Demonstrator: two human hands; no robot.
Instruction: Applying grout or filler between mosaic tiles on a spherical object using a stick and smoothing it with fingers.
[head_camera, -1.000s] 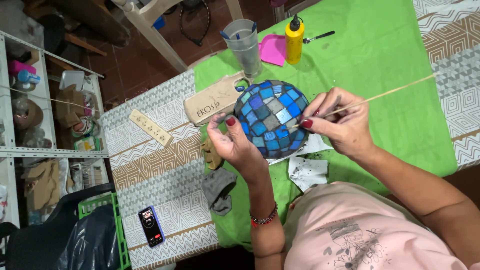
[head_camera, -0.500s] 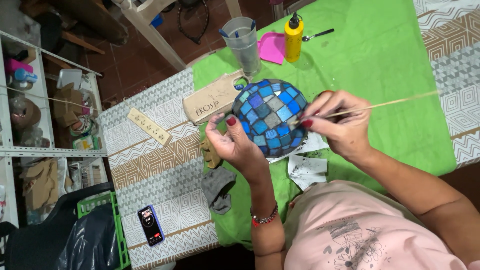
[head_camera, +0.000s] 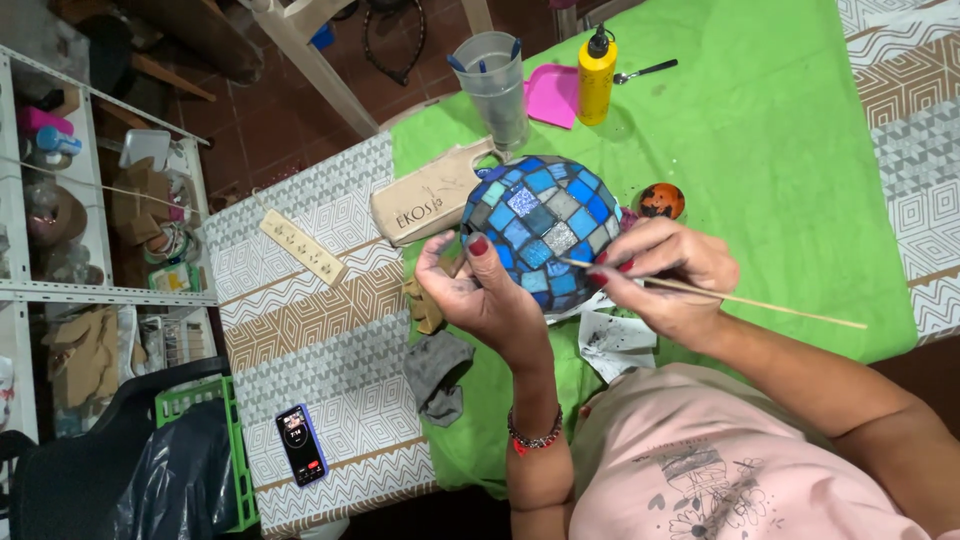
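My left hand (head_camera: 478, 292) grips a round ball covered in blue and silver mosaic tiles (head_camera: 543, 222), held up over the green cloth (head_camera: 760, 150). My right hand (head_camera: 660, 270) pinches a thin wooden stick (head_camera: 720, 295); its near tip touches the ball's lower right side and the long end points right. A white paper scrap (head_camera: 612, 340) lies under the hands.
On the green cloth stand a yellow squeeze bottle (head_camera: 597, 75), a clear cup with sticks (head_camera: 495, 80), a pink sheet (head_camera: 553, 95) and a small orange-black pot (head_camera: 661, 201). A wooden board (head_camera: 425, 205), grey rag (head_camera: 437, 372), power strip (head_camera: 302, 247) and phone (head_camera: 301, 444) lie left.
The stick has swung from pointing up-right to pointing down-right, and its tip now rests on the ball. An orange-black pot has come into view behind my right hand.
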